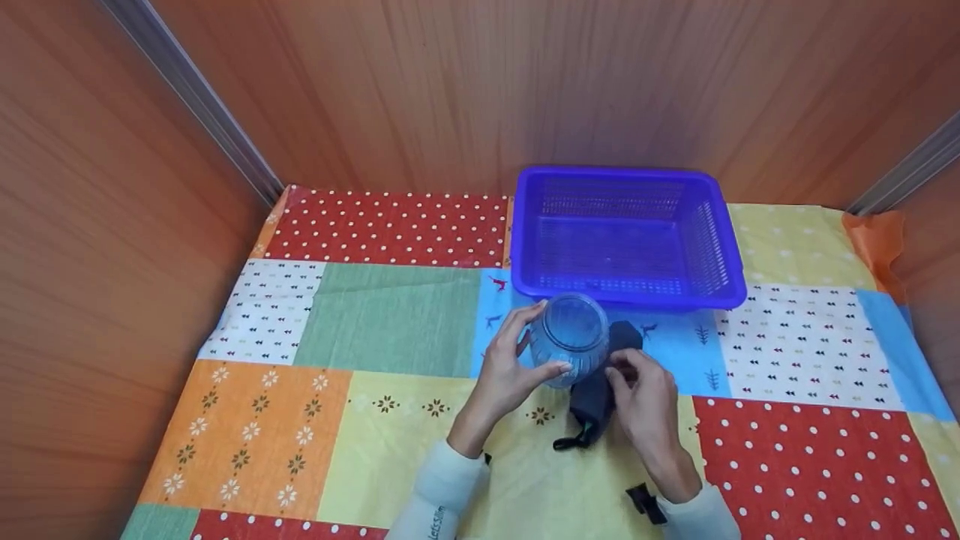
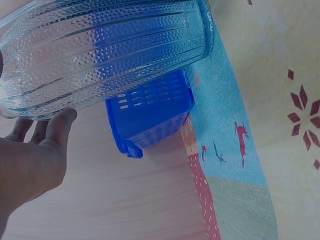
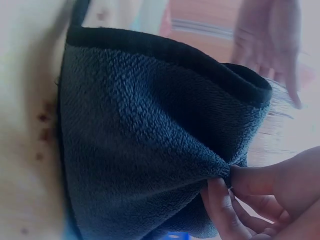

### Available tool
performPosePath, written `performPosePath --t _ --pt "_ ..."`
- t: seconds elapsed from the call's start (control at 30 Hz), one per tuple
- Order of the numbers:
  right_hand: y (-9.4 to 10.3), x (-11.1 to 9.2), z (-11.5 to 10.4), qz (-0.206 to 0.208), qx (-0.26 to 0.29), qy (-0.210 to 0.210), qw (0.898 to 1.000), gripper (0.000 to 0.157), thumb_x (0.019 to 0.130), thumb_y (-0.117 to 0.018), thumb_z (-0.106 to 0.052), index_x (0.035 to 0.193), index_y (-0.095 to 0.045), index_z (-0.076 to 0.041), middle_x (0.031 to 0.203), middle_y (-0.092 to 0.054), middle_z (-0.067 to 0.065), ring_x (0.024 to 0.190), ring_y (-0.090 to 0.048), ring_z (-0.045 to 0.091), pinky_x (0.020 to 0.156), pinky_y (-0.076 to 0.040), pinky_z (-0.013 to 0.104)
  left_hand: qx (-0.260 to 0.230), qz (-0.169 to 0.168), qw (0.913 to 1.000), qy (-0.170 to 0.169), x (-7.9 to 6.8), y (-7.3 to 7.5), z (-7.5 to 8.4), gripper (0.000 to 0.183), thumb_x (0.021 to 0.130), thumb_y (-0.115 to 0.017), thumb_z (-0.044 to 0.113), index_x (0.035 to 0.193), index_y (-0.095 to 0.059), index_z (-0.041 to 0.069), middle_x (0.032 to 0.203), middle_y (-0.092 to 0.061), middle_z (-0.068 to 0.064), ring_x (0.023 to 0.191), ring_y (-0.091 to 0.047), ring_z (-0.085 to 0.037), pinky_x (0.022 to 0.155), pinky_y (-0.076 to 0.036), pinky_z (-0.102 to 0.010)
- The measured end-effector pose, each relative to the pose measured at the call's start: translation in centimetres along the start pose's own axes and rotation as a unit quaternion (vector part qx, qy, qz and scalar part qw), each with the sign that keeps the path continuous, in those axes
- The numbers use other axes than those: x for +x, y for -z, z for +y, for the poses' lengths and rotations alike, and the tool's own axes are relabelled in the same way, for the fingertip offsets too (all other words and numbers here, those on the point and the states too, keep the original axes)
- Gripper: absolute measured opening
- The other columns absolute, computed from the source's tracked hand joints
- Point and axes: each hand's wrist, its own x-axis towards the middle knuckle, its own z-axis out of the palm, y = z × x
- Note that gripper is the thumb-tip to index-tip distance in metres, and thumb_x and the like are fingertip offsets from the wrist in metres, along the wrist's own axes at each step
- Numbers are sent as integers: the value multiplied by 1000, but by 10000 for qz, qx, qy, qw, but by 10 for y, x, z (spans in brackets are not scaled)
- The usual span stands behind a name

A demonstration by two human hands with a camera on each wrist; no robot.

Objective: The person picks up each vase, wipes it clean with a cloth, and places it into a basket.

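Observation:
A clear ribbed glass jar (image 1: 571, 341) is held in my left hand (image 1: 504, 371), thumb on the near side and fingers round the far left side. In the left wrist view, the jar's (image 2: 105, 55) dimpled, ridged wall shows close up with fingertips against it. My right hand (image 1: 649, 401) pinches a dark grey fleecy cloth (image 1: 592, 397) beside and partly behind the jar. Close up in the right wrist view, thumb and finger gather a fold of the cloth (image 3: 125, 130), which has a black bound edge. A black loop hangs at its lower end.
A purple-blue plastic basket (image 1: 630, 300) with slotted walls stands just beyond the jar, near the wooden back wall (image 1: 420, 97). A patchwork-print cloth (image 1: 390, 322) covers the table. Wooden panels rise on the left and right. A black strap (image 1: 645, 504) hangs by my right wrist.

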Motion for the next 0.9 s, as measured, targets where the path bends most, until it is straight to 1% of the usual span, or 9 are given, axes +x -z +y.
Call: performPosePath --t 0.1,0.23,0.33,0.53,0.67,0.73,0.83,0.9 --pt "8 0 -7 66 120 -64 9999 12 92 -72 10 101 -76 4 96 -75 16 84 -72 30 76 -60 34 15 3 10000 16 0 0 1 82 85 -92 22 156 -51 14 155 -52 -4 146 -48 -25 118 -45 -47" --pt "16 0 -17 128 325 -111 9993 12 94 -73 9 103 -77 4 97 -75 15 85 -72 30 76 -55 16 16 10 10000 32 0 0 2 83 84 -92 21 156 -51 14 155 -52 -4 147 -47 -25 118 -44 -47" --pt "21 1 -25 156 389 -52 9991 12 95 -73 8 105 -77 4 98 -75 16 86 -72 30 77 -51 10 22 25 10000 61 0 0 3 83 84 -93 20 156 -51 14 155 -51 -3 147 -47 -24 118 -44 -47" --pt "26 4 -37 221 453 34 9987 12 96 -73 5 107 -76 3 99 -74 15 87 -72 28 77 -50 7 -22 38 10000 42 0 0 3 83 84 -92 19 156 -52 14 156 -51 -4 147 -47 -25 119 -44 -48" --pt "27 5 -38 250 480 60 9985 13 96 -74 5 109 -76 3 99 -73 14 88 -71 27 77 -50 6 15 35 10000 1 1 -1 2 82 85 -92 20 156 -51 15 155 -52 -4 146 -48 -26 118 -44 -48" --pt "28 4 -37 202 487 54 9986 15 96 -74 4 110 -76 3 101 -73 14 90 -71 27 78 -49 5 22 37 10000 9 1 -1 2 83 84 -92 20 156 -51 16 155 -51 -4 146 -48 -26 118 -44 -48" --pt "28 3 -36 65 511 74 9986 17 97 -73 4 114 -75 3 105 -72 14 95 -71 27 81 -51 6 10 46 10000 41 0 -1 1 83 84 -92 20 156 -51 15 156 -51 -4 147 -47 -26 119 -43 -48" --pt "29 1 -35 -13 527 134 9985 20 97 -73 4 116 -75 3 108 -71 15 97 -71 28 84 -56 12 0 32 10000 63 0 -1 2 83 84 -92 19 156 -50 15 157 -50 -4 147 -46 -26 119 -43 -48"
